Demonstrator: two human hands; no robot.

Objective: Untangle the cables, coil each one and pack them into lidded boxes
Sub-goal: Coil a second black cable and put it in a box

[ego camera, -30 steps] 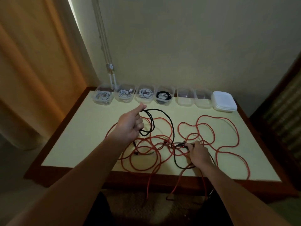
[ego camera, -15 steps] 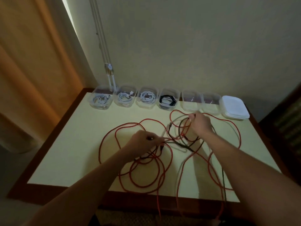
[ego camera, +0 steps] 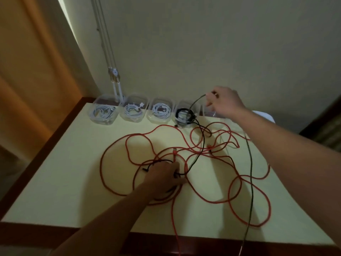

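Note:
A long red cable [ego camera: 114, 150] sprawls in loops over the cream table [ego camera: 60, 174], tangled with a thin black cable [ego camera: 200, 150]. My left hand [ego camera: 163, 175] presses down on the knot in the middle, its fingers curled round red and black strands. My right hand [ego camera: 224, 103] is raised at the back, over the boxes, and pinches one end of the black cable, which runs taut down into the tangle. Another dark cable [ego camera: 250, 182] trails under my right forearm off the front edge.
Along the wall stand clear open boxes: three with white coils [ego camera: 103, 112] [ego camera: 133, 110] [ego camera: 161, 111], one with a black coil [ego camera: 185, 115]. Further boxes and a stack of white lids [ego camera: 265, 116] are mostly hidden by my right arm. A curtain hangs at the left.
My right hand has lifted from the tangle up and back over the boxes, drawing the black cable end out. My left hand has stayed pressed on the knot.

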